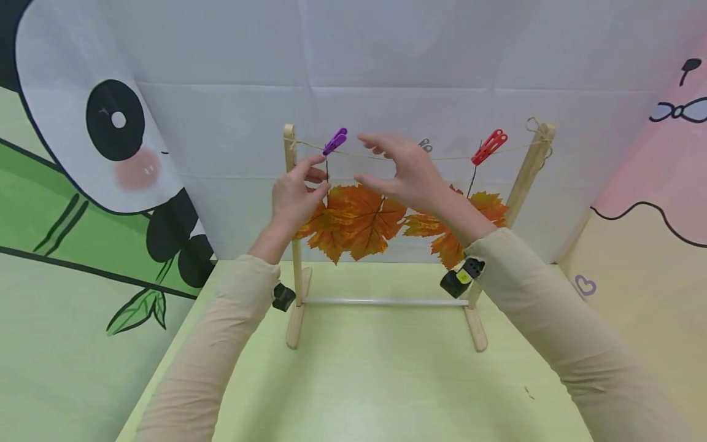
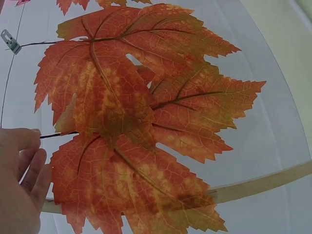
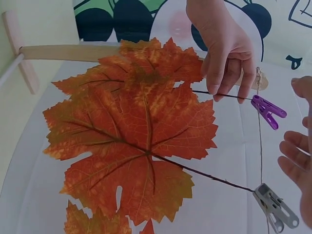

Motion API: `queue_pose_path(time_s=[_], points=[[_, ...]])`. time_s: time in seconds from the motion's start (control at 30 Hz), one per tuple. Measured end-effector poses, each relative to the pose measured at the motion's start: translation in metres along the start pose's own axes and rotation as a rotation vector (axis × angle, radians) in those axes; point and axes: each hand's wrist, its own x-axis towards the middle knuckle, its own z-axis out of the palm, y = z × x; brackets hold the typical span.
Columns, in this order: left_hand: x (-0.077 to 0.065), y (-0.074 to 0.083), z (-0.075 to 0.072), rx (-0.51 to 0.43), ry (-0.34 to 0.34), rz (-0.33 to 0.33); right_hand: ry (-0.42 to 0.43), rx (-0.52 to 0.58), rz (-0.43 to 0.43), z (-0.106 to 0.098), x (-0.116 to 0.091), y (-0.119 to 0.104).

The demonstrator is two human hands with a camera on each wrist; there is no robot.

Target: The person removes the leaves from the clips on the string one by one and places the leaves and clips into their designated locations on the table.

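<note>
My left hand (image 1: pixel 298 195) pinches the thin dark stem (image 2: pixel 58 134) of an orange maple leaf (image 2: pixel 131 185), just below the purple clothespin (image 1: pixel 335 142). That clothespin sits on the string (image 3: pixel 261 151) with the stem's end at its jaws. My right hand (image 1: pixel 411 169) hovers near the string with fingers apart, holding nothing; part of it shows at the right edge of the right wrist view. Close to it, a grey clothespin (image 3: pixel 275 207) holds the stem of another maple leaf (image 3: pixel 141 141), which overlaps the first.
The string runs between two wooden posts (image 1: pixel 525 178) joined low down by a white rod (image 1: pixel 386 301). At the right, a red clothespin (image 1: pixel 489 147) holds another leaf (image 1: pixel 488 207). A small scrap (image 1: pixel 529 393) lies on the pale table (image 1: pixel 386 380).
</note>
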Motion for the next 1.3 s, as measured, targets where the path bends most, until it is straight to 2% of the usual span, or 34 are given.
queue_pose_path(time_s=[0.2,0.4,0.6,0.9,1.1,1.3], points=[[-0.001,-0.001,0.000,0.003,-0.002,0.009,0.022,0.000,0.046,0.007,0.015,0.003],[0.000,0.000,-0.002,-0.010,0.000,0.014,0.015,0.041,0.131,0.012,0.023,0.008],[0.002,0.000,-0.002,-0.020,0.019,0.012,0.010,0.021,0.176,0.015,0.029,0.011],[-0.001,0.000,-0.001,-0.040,0.034,0.018,-0.035,-0.024,0.273,0.023,0.037,0.004],[-0.001,-0.001,-0.001,-0.050,0.040,0.041,-0.034,-0.014,0.302,0.027,0.041,0.004],[-0.001,0.000,-0.002,-0.073,0.021,0.029,-0.025,0.011,0.314,0.030,0.044,0.000]])
